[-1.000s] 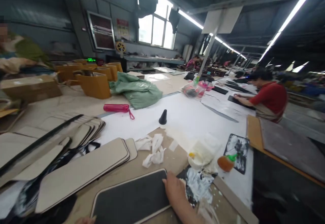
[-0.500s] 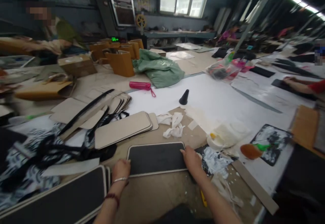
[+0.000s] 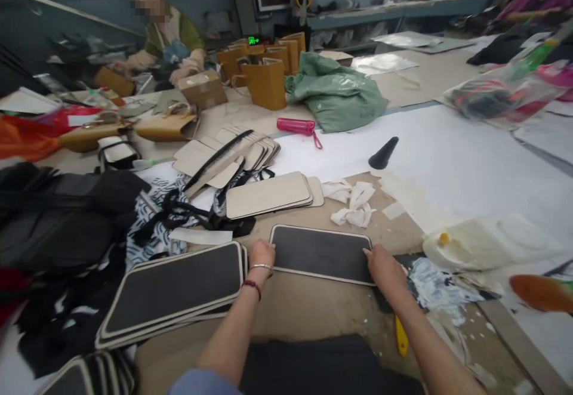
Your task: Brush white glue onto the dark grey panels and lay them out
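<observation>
Brown work surface (image 3: pixel 295 317), on my remote feed: one dark panel (image 3: pixel 320 255), pale-rimmed, long axis side to side, squarely between left hand (image 3: pixel 262 256) and right hand (image 3: pixel 385 269), each pinching one short end, neither nearer; whether lifted, I cannot tell. Outward I list matching panels (image 3: pixel 174 290), stacked just beside the left hand, then beige panels (image 3: pixel 268 195) and white scraps (image 3: pixel 358 207) beyond the far edge.

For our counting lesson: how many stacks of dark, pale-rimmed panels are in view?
2: a large stack beside the left hand, and a fanned stack cut off at the bottom-left corner. The lone panel between left and right hand isn't counted. More may be hidden.
</observation>
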Tool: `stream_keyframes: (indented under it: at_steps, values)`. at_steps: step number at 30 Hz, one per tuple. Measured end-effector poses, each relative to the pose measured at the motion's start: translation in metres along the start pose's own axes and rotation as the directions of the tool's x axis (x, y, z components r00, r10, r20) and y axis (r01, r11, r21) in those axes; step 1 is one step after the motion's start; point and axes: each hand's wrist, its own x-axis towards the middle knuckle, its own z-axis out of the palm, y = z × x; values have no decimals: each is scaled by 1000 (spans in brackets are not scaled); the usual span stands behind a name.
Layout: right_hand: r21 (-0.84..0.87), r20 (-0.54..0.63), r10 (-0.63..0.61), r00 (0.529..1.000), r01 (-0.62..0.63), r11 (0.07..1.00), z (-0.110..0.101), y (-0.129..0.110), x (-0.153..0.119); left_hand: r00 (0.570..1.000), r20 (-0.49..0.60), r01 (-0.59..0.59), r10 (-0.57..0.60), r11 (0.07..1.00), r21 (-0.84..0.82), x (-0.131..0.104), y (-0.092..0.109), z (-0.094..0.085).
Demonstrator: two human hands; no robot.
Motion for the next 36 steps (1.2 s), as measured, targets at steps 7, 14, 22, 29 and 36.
stream_keyframes:
  at_steps: [7,14,22,29,36]
  values:
    - [-23,19,-5,1000,5,1000,0,0,3,1000,-8,8,-8,1000,0,1,3,-1]
    - [-42,-4,-15,1000,15,999,-2,-1,0,997,-43,-53,57,994,100,-2,-1,2]
    - [-34,7,-2,1000,2,999,-5,-3,0,856,-138,-432,499,835,341,-31,16,21]
    - [-13,9,20,1000,-20,1000,-4,-3,1,713,-123,-605,690,694,390,-30,7,61]
    - [18,-153,36,988,-34,999,-11,-14,-10,733,-95,-590,673,700,403,-30,6,61]
